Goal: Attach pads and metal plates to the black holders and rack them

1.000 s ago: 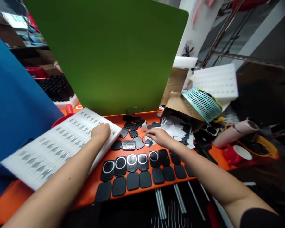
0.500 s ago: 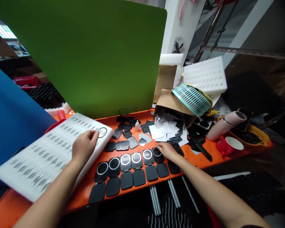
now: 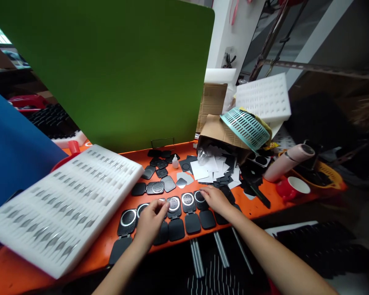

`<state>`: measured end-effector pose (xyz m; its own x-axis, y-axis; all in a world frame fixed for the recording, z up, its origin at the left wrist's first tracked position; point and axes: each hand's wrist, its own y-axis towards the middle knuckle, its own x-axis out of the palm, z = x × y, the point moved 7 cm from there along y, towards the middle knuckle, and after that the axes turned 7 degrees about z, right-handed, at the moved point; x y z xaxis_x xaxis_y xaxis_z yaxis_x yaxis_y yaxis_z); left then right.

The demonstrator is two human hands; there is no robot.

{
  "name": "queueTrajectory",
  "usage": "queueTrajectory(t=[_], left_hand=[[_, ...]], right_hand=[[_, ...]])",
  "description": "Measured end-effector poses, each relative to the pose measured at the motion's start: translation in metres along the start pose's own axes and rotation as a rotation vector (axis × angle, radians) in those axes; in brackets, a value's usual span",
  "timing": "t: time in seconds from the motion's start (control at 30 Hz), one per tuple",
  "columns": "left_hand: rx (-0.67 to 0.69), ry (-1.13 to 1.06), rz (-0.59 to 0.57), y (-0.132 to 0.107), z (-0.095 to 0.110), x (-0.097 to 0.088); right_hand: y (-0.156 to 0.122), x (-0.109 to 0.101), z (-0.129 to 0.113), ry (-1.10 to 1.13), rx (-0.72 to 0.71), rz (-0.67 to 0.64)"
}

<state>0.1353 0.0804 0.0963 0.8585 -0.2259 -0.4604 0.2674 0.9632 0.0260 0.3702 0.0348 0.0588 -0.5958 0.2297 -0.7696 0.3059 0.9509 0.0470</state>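
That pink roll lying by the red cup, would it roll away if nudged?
Probably: the pink roll lies on its side, a round tube. It seems hollow at its end, so likely light. The red cup close beside it might stop it on that side.

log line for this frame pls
left hand: on black cases row | right hand: on row's right end | foam tray: left

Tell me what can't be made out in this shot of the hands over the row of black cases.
Head view only:
- Whether the left hand pinches a ring: its fingers cover the spot, and the cases under it.
- What the right hand presses: its palm hides the black case beneath.
- Contents of the cardboard box: the teal basket and loose white sheets block it.
- Parts in the white foam tray: too small and blurred.
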Motion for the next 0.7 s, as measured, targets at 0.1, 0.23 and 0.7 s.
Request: queueTrajectory(t=[0.1,0.23,0.7], left_hand=[[-0.03,-0.097,-0.05,-0.013,-0.004,0.033],[-0.077,-0.18,-0.15,-0.028,-0.007,0.073],[-0.029,0.213,0.068,-0.008,-0.042,-0.025]], right_hand=[[-0.033,0.016,-0.009,0.447,0.133,-0.096],[-0.063,0.029,-0.005,0.705,0.267,-0.036],[0.009,-0.029,0.074,-0.192,0.247,0.152]])
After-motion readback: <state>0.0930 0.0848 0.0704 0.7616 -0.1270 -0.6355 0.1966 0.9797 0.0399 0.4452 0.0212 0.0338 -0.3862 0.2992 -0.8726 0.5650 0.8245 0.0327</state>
